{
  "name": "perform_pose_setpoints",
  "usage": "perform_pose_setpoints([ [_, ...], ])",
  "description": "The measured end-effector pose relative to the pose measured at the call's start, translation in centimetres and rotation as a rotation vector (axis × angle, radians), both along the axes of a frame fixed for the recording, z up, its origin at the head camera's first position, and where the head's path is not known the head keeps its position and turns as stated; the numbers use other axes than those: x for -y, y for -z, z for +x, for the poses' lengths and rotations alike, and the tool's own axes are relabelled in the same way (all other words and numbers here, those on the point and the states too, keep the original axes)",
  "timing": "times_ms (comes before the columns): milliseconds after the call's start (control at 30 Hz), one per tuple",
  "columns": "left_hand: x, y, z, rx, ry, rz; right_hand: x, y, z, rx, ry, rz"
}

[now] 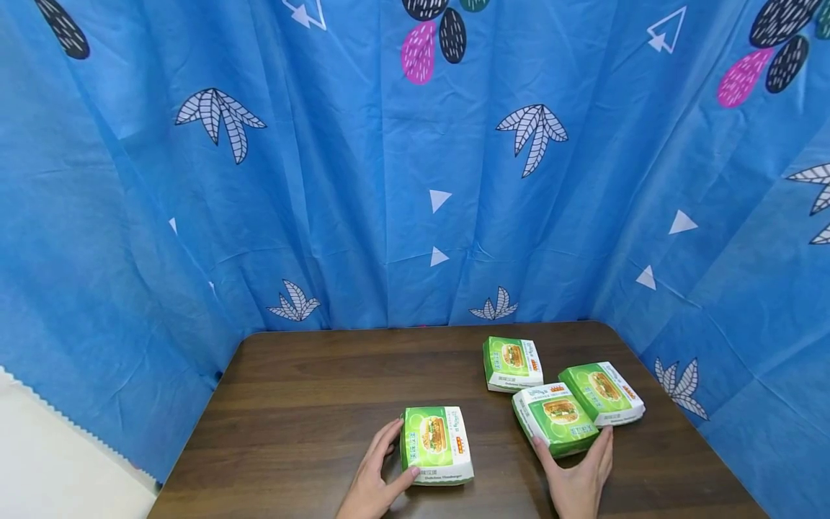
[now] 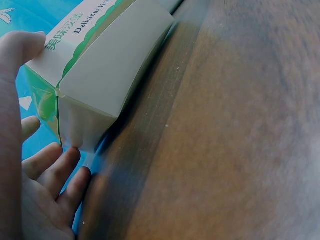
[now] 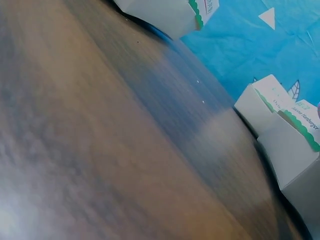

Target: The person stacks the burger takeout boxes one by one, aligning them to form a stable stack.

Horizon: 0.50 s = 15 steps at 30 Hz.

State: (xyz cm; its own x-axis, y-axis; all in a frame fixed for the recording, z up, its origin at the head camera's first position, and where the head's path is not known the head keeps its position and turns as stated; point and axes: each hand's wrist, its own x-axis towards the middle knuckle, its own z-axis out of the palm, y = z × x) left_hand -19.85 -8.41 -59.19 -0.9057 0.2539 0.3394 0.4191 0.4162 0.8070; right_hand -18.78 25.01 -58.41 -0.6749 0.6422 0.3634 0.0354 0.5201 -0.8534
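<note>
My left hand (image 1: 372, 472) holds a green and white hamburger box (image 1: 433, 443) by its near left part, the thumb on the front corner and the fingers along the left side. That box (image 2: 115, 60) shows its white side flap in the left wrist view, where the left hand (image 2: 45, 185) has its thumb above and its fingers lower down. My right hand (image 1: 577, 479) grips another hamburger box (image 1: 559, 418), thumb at its left and fingers at its right near edge. This box sits turned at an angle, close against a third hamburger box (image 1: 603, 393). The right wrist view hardly shows the hand.
One more hamburger box (image 1: 512, 362) stands farther back on the dark wooden table (image 1: 292, 404). A blue patterned cloth (image 1: 344, 216) hangs behind the table and along both sides. At the lower left lies a white surface (image 1: 58, 461).
</note>
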Motion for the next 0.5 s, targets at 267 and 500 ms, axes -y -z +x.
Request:
perform_pose_setpoints([
  [267, -0.03, -0.16, -0.02, 0.007, -0.004, -0.002, -0.18, -0.13, -0.27, -0.002, -0.007, 0.006],
  [500, -0.07, -0.14, 0.07, 0.012, -0.005, 0.0, -0.24, -0.01, -0.26, 0.004, -0.005, 0.022],
])
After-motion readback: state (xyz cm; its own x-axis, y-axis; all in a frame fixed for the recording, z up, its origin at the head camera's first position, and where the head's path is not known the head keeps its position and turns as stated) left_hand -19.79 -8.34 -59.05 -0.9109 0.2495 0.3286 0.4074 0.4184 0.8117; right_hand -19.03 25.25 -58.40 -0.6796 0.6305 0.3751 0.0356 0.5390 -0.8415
